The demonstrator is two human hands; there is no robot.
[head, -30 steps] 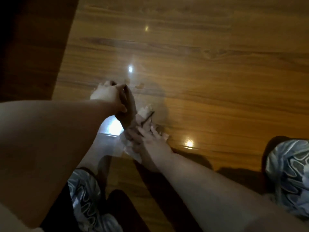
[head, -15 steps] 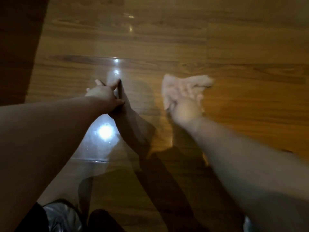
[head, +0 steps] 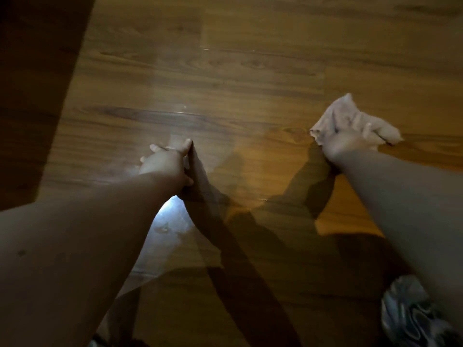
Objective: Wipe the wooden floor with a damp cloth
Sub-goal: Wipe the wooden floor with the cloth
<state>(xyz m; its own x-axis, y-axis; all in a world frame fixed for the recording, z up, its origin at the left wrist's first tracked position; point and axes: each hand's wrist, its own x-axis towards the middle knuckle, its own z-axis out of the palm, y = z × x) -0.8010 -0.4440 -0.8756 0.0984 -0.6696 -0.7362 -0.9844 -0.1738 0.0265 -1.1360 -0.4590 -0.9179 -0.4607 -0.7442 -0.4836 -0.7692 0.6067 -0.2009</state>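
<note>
Right grip [head: 350,144] lies spread over the cloth [head: 343,113], its fingers [head: 367,127] stretched across it and pressing it onto the wooden floor [head: 250,71]. The view blurs there, and I can make out no pinch. The pale cloth sits bunched at right of centre, well apart from my left grip [head: 166,164]. That one is wide, fingers splayed, planted flat on the floor just beyond a bright sheen [head: 170,216]. Grey patterned fabric [head: 411,316] shows at lower right.
</note>
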